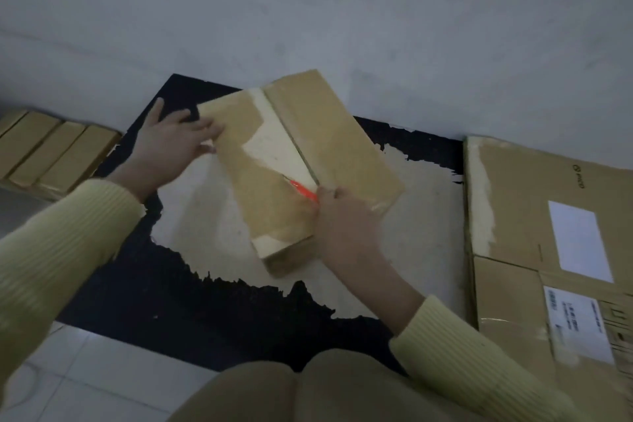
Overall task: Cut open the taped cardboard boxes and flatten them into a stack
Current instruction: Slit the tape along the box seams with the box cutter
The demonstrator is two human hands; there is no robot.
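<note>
A flat, taped cardboard box point(329, 144) lies tilted on a worn black mat point(144, 284) in the middle of the floor. Pale tape runs along its centre seam. My left hand point(171, 144) presses on the box's far left corner, fingers spread and fairly straight. My right hand point(346, 223) grips an orange cutter point(303, 192), whose tip sits at the near end of the seam. Most of the cutter's handle is hidden inside my fist.
Several similar taped boxes point(48, 151) lie side by side at the far left by the wall. Flattened cardboard with white labels point(548, 250) lies on the right. A grey wall stands behind the mat. My knees are at the bottom, on white tile floor point(85, 370).
</note>
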